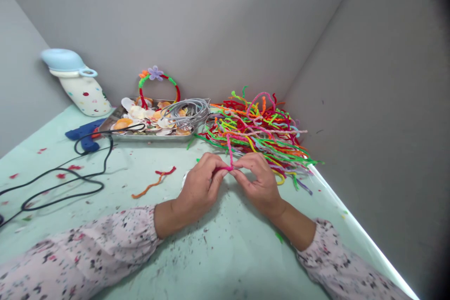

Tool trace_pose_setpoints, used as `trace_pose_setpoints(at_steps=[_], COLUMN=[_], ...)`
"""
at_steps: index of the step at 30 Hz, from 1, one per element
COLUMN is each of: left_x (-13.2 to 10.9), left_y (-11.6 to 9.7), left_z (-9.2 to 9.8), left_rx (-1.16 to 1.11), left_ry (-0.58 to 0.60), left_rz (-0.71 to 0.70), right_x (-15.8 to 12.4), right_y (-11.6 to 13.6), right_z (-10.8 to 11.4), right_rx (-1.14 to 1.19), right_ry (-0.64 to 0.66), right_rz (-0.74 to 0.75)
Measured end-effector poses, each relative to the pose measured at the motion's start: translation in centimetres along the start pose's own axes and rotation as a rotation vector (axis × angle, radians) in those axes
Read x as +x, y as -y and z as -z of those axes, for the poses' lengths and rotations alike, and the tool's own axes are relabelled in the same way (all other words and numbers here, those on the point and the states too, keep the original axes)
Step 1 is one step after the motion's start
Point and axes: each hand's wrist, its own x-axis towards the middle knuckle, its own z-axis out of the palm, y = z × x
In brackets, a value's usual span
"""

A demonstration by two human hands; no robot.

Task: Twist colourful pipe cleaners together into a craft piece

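Observation:
A pink pipe cleaner (229, 149) is pinched at its bend between my two hands, above the middle of the table. One length of it stands upright from the fingertips. My left hand (202, 183) grips it with thumb and forefinger. Close beside, my right hand (259, 182) pinches at the same spot, its fingertips almost meeting the left ones. What lies inside the fingers is partly hidden. Just behind the hands spreads a heap of many-coloured pipe cleaners (267, 126). To the left, a short orange and red twisted piece (154, 185) lies on the table.
A metal tray (151, 138) holds shell-like pieces and a coil of grey wire (191, 111); a flowered pipe-cleaner hoop (177, 91) rises from it. Left are a blue glue gun (84, 131), its black cable (66, 169) and a bottle (84, 91). Grey walls enclose the green-covered table (225, 258).

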Motion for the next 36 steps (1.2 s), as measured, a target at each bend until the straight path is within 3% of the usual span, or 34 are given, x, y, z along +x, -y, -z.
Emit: trace_pose_setpoints(at_steps=[36], left_x=[0.06], left_y=[0.00], left_z=[0.11], left_rx=[0.035], left_ry=[-0.021], left_rz=[-0.096], right_x=[-0.08], right_y=[0.15], right_z=[0.16], right_rx=[-0.049], right_ry=[0.032], right_rz=[0.021])
